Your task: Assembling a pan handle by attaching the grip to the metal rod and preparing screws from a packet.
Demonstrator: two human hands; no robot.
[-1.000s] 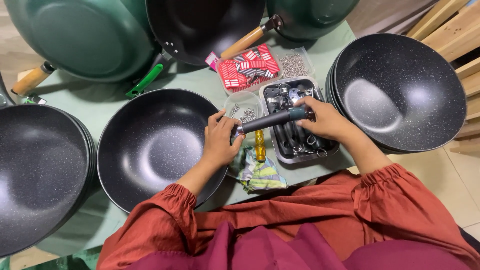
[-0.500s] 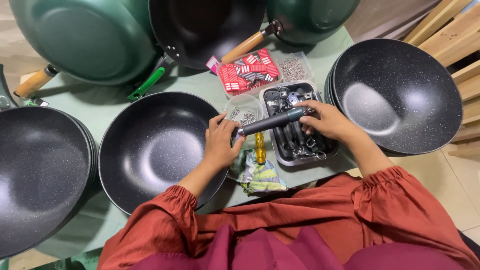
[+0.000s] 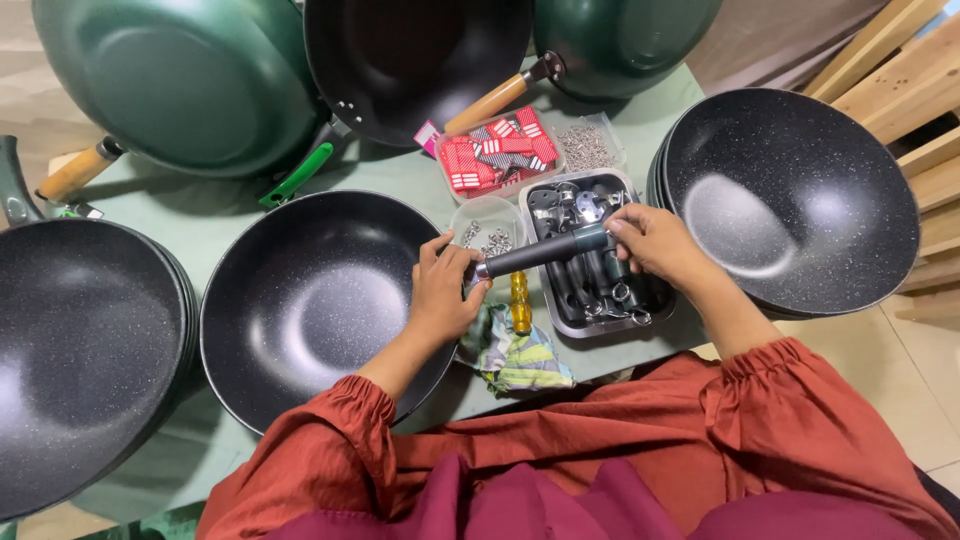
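A black speckled wok (image 3: 310, 305) without a handle lies on the green table in front of me. My left hand (image 3: 443, 290) rests on its right rim, fingers pinched at the metal end of a dark pan handle (image 3: 545, 251). My right hand (image 3: 655, 243) grips the other end of that handle, holding it roughly level above a grey tray (image 3: 560, 315) of more dark handles. A yellow-handled screwdriver (image 3: 520, 302) lies just below the handle, on a crumpled cloth (image 3: 520, 355).
A stack of black woks (image 3: 85, 350) sits at the left, another stack (image 3: 795, 195) at the right. Green woks (image 3: 190, 80) with wooden and green handles stand at the back. A tray of red tags (image 3: 495, 155) and small clear boxes of screws (image 3: 488, 228) lie mid-table.
Both hands stay in nearly the same place with the handle between them. The handle's metal end has come slightly nearer the wok's rim; the view has shifted a little.
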